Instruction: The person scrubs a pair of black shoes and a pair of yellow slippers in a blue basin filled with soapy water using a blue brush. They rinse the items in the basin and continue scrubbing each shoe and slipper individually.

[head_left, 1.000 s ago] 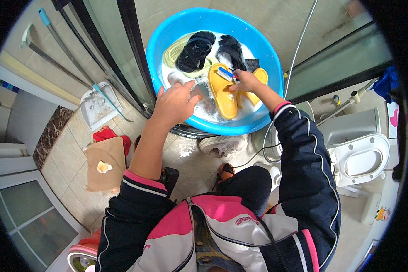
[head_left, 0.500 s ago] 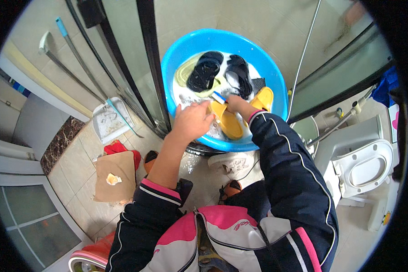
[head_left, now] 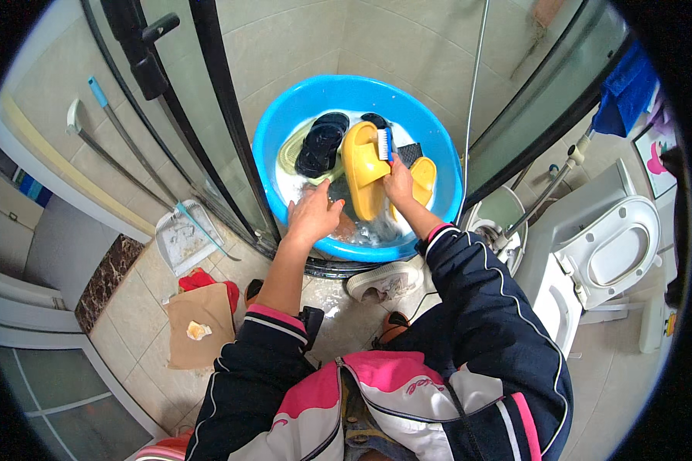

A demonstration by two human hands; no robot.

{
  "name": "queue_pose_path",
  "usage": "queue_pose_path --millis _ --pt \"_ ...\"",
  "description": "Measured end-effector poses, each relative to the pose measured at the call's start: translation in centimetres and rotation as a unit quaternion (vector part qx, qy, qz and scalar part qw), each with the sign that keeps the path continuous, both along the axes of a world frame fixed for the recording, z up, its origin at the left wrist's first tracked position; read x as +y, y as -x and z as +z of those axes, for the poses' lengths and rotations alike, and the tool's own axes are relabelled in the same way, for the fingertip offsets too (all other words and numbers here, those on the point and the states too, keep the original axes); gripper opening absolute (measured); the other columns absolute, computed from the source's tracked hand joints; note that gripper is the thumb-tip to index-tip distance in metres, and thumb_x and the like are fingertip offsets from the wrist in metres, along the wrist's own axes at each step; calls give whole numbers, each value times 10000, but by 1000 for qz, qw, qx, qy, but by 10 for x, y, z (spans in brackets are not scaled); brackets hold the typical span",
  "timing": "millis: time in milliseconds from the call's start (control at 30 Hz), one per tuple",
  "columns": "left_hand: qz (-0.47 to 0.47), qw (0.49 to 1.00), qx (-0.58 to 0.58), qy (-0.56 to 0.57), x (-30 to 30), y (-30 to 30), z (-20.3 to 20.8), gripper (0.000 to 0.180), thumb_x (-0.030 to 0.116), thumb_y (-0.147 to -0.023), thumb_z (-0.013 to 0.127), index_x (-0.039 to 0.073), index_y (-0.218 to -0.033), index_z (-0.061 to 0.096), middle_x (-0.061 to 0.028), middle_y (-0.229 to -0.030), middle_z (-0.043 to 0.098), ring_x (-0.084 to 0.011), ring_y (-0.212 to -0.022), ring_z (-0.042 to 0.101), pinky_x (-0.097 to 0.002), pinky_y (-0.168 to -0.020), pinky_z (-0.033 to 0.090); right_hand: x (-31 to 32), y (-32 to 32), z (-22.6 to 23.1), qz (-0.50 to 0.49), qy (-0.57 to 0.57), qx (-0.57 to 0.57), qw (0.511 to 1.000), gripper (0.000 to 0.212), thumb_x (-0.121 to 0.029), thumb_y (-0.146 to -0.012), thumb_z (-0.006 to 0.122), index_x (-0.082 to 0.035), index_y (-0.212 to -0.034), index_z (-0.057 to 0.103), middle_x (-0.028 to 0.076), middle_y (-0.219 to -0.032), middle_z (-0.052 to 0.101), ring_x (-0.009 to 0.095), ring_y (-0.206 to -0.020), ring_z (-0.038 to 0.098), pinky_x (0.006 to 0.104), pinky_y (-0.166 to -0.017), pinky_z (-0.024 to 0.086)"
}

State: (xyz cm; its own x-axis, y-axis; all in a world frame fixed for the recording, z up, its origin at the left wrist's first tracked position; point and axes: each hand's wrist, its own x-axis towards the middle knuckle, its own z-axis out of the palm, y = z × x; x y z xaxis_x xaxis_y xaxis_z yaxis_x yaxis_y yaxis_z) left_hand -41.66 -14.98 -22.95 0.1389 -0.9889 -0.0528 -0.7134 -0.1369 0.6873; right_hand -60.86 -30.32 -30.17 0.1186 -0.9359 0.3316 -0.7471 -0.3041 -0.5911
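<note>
In a blue basin (head_left: 263, 165) of sudsy water, a yellow slipper (head_left: 358, 157) stands raised and tilted, with my right hand (head_left: 398, 184) against its right side. That hand is closed on a scrub brush (head_left: 385, 144) with a blue back and white bristles; whether it also grips the slipper I cannot tell. My left hand (head_left: 314, 213) hovers over the near left part of the basin, fingers apart and holding nothing. A second yellow slipper (head_left: 425, 178) lies partly behind my right hand. Black slippers (head_left: 321, 146) and a light green slipper (head_left: 291, 152) lie at the far left.
The basin stands between dark-framed glass shower panels. A dirty white shoe (head_left: 386, 281) is on the floor just in front. To the right are a bucket (head_left: 519, 223) and a toilet (head_left: 611, 246). A dustpan (head_left: 186, 238) and a cardboard piece (head_left: 200, 342) lie left.
The yellow slipper has come up from lying in the near part of the basin. My right hand and the brush have risen with it, bristles now showing. The view has shifted.
</note>
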Motion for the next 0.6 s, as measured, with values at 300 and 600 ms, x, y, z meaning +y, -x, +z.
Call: queue_pose_path --millis 300,600 --pt "40 998 34 36 -29 18 -37 901 285 -756 721 -42 -1430 219 -342 -1179 510 -452 -1119 495 -455 -973 392 19 -18 25 25 73 -294 953 289 -63 -858 528 -56 -1145 554 175 -1008 654 335 -949 623 394 -789 478" --pt "-19 951 280 127 -41 26 -48 680 73 -785 658 42 -1388 345 -213 -1216 566 -366 -1147 535 -383 -944 437 68 -18 25 75 -210 -484 846 199 -52 -923 485 -43 -1103 567 51 -864 657 152 -720 639 278 -615 501"
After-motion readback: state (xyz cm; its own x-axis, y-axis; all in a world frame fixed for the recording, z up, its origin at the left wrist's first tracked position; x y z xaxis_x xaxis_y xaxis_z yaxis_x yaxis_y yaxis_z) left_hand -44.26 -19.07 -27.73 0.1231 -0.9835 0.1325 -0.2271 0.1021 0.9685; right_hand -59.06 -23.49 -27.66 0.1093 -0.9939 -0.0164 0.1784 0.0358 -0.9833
